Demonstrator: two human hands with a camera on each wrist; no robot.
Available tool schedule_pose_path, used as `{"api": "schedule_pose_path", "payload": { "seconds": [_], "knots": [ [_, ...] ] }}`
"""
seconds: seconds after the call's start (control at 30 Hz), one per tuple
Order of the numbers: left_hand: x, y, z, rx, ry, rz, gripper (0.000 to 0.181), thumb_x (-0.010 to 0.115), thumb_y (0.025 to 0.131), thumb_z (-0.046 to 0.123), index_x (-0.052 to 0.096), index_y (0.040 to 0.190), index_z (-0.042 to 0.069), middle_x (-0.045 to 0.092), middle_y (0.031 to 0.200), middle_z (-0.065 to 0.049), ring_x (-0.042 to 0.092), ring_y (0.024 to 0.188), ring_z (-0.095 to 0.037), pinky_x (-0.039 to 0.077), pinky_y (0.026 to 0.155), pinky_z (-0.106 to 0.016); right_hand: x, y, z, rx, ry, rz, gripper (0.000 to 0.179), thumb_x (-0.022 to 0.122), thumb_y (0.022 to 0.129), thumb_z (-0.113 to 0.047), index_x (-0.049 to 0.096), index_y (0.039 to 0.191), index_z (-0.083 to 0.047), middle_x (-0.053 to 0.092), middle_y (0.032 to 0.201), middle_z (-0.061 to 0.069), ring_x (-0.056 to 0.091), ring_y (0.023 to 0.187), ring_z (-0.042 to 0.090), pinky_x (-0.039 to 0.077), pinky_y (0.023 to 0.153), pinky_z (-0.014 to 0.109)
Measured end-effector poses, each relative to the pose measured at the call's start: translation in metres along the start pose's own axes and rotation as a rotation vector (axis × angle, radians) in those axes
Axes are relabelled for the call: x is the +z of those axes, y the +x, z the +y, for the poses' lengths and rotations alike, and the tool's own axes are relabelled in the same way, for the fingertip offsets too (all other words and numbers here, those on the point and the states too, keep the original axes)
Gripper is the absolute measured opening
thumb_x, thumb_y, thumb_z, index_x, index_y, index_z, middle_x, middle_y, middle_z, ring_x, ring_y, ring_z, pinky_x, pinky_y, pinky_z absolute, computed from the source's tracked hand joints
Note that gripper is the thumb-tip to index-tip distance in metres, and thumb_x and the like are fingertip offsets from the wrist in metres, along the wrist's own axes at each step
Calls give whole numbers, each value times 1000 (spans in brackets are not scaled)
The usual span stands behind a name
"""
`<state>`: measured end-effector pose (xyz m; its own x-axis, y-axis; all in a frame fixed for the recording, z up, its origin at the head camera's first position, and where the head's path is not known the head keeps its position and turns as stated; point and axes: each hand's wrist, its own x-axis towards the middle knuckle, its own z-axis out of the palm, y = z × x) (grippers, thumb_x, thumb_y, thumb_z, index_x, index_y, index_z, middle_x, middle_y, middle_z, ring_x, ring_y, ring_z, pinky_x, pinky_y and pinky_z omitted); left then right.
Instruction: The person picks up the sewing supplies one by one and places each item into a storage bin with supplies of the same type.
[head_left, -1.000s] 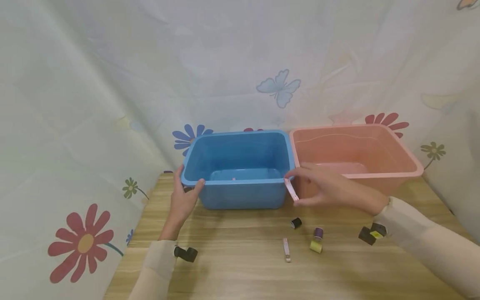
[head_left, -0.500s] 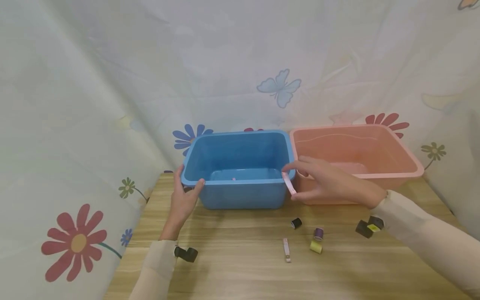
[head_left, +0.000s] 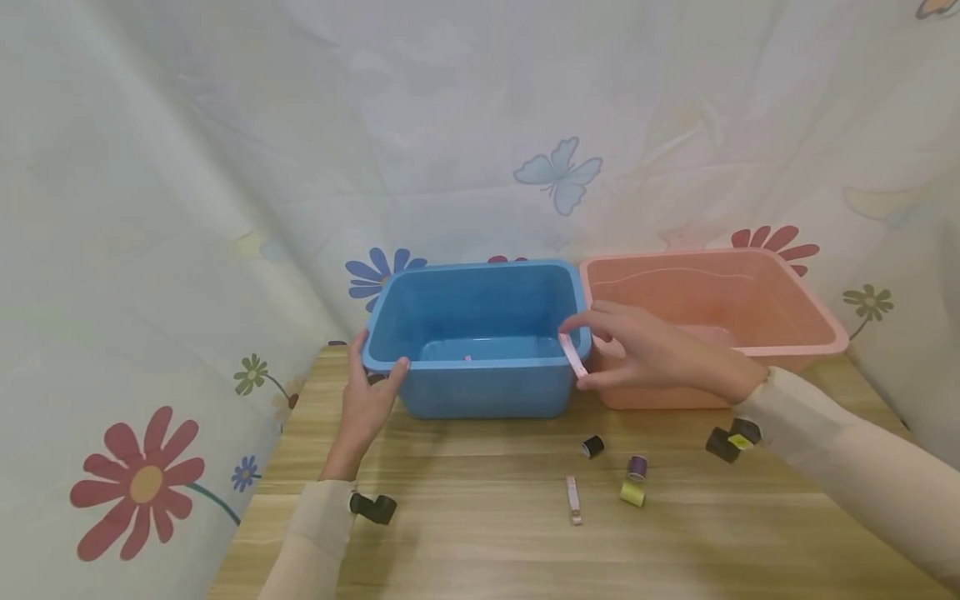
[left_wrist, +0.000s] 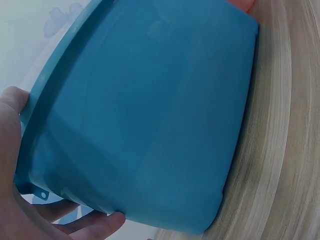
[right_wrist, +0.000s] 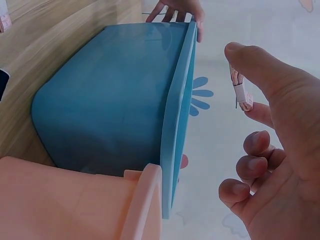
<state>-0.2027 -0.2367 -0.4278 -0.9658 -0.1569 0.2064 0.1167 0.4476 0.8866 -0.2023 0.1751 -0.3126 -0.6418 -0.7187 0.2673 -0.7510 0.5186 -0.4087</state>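
Observation:
My right hand (head_left: 660, 350) pinches a small folded tape measure (head_left: 573, 355), whitish pink, between thumb and index finger. It is held tilted over the front right corner of the blue tub's rim. In the right wrist view, the bundle (right_wrist: 241, 90) shows layered edges and a white band, and the other fingers are loosely curled. My left hand (head_left: 367, 408) grips the near left corner of the blue tub (head_left: 483, 392), thumb at the rim and fingers along the outer side. Inside that tub a tiny pink item (head_left: 468, 358) shows over the front rim.
A pink tub (head_left: 787, 312) stands right beside the blue one. On the wooden table (head_left: 465, 517) lie a black spool (head_left: 592, 447), a purple spool (head_left: 637, 467), a yellow spool (head_left: 632, 493) and another folded tape measure (head_left: 573, 500). A patterned curtain (head_left: 450, 167) hangs behind.
My right hand has moved slightly up and to the left with the folded tape measure, from beside the blue tub's corner to over its rim. The left hand keeps its place.

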Motion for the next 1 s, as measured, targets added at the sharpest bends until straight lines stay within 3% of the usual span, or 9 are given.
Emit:
{"api": "schedule_pose_path", "payload": {
  "seconds": [0.27, 0.47, 0.8, 1.0],
  "knots": [
    [1, 0, -1, 13, -3, 9, 87, 64, 89, 55, 11, 155, 34, 31, 155, -4, 43, 131, -28, 42, 100, -53, -1, 8, 2, 21, 0, -8, 64, 83, 76, -40, 56, 131, -21, 59, 104, 5, 56, 88, 24, 52, 69, 38],
    [1, -1, -2, 11, -4, 10, 87, 64, 89, 55, 11, 155, 34, 30, 155, -4, 43, 130, -29, 43, 99, -53, -4, 15, 3, 15, -32, -27, 63, 81, 77, -44, 55, 130, -22, 58, 105, 4, 56, 89, 23, 51, 70, 34],
    [1, -1, -1, 21, -8, 5, 87, 64, 89, 55, 11, 155, 34, 30, 155, -4, 43, 130, -29, 43, 99, -54, -10, 24, 2, 44, -33, -61, 62, 79, 79, -47, 54, 131, -23, 58, 119, 0, 58, 100, 24, 54, 80, 40],
    [1, -1, -3, 14, -5, 3, 87, 63, 88, 56, 11, 154, 36, 30, 155, -4, 43, 130, -29, 43, 99, -55, -15, 34, 2, 37, -64, -84, 65, 78, 79, -48, 55, 133, -19, 60, 121, -1, 58, 97, 23, 53, 76, 36]
  ]
}}
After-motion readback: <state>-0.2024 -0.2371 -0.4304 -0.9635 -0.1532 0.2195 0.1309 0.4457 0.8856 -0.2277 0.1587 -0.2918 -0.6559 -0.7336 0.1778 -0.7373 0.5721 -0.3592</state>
